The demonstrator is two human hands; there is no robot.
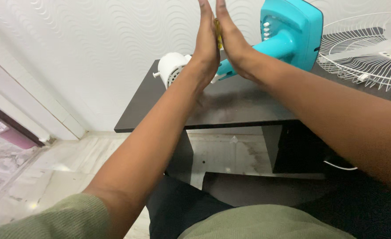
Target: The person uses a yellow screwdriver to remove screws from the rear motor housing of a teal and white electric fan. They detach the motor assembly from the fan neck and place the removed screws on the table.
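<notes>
My left hand (pixel 205 42) and my right hand (pixel 230 37) are raised above the dark table (pixel 169 110), palms pressed flat together, fingers straight and pointing up. A thin yellow thing (pixel 219 35) is pinched between the two palms; only its edge shows. Behind the hands lies a fan body on the table, its white motor housing (pixel 171 68) to the left and its turquoise stem and base (pixel 292 33) to the right.
A white wire fan grille (pixel 368 53) lies on the table at the right. The wall with a wavy pattern stands close behind. Pale tiled floor (pixel 62 163) stretches to the left, with a pink object (pixel 9 135) near a doorway.
</notes>
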